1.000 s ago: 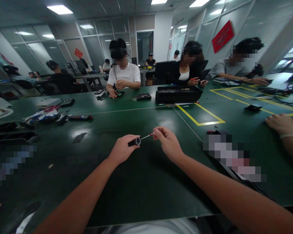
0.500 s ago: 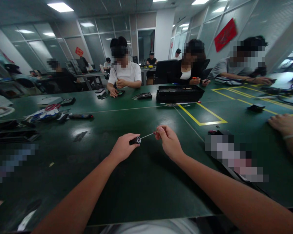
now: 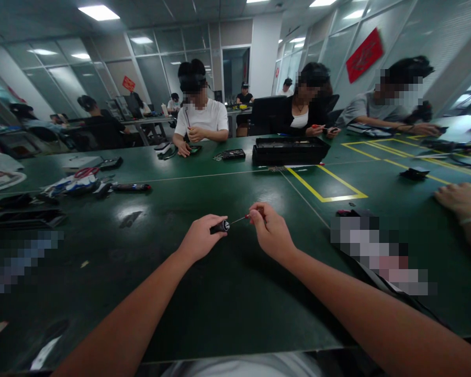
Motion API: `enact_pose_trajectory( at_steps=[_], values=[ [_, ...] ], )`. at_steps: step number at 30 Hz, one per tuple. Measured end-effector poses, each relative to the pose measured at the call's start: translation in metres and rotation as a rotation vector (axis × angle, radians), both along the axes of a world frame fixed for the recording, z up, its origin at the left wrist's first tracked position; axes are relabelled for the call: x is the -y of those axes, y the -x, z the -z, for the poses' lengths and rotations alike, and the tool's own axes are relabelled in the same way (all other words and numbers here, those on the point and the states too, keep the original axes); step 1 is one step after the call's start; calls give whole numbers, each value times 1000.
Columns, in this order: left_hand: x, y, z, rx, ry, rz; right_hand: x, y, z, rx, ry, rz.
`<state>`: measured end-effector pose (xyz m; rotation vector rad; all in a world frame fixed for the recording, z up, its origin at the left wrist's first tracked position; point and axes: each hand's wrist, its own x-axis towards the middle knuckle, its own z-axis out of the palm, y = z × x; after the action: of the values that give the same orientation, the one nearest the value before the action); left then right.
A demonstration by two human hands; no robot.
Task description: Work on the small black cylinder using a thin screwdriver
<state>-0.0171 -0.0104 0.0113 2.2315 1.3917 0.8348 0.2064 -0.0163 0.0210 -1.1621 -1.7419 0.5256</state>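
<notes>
Near the middle of the green table, my left hand (image 3: 202, 236) is closed around a short black cylinder (image 3: 219, 227), whose round, light-rimmed end faces right. My right hand (image 3: 270, 226) pinches a thin metal rod (image 3: 239, 220) with a small red part by the fingertips. The rod points left and slightly down, and its far tip is at the cylinder's light-rimmed end. Whether the tip is inside the cylinder is too small to tell. My right fingers hide the rod's other end.
On the green table (image 3: 220, 309), a long black box (image 3: 290, 152) stands beyond my hands. A dark pen-like tool (image 3: 131, 187) and a cluttered pile (image 3: 80, 183) lie left. Another person's hand (image 3: 461, 201) rests at the right. People sit opposite.
The cylinder has turned slightly in my left hand. Less of the rod shows between my hands, and its red part now shows more clearly at my right fingertips.
</notes>
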Motion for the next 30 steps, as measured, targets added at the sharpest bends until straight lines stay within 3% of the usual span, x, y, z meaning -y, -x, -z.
enact_pose_trajectory(
  at_steps=[5, 16, 19, 25, 30],
  values=[
    [-1, 2, -1, 3, 7, -91, 1, -3, 0, -70, -42, 59],
    [1, 0, -1, 86, 62, -230, 1, -1, 2, -115, -70, 45],
    [2, -4, -4, -9, 104, -266, 0, -1, 3, -128, -73, 49],
    [-6, -11, -5, -270, 104, -142, 0, -2, 3, -138, -62, 49],
    [-17, -21, -2, -493, 76, -128, 0, -2, 2, -134, -56, 43]
  ],
)
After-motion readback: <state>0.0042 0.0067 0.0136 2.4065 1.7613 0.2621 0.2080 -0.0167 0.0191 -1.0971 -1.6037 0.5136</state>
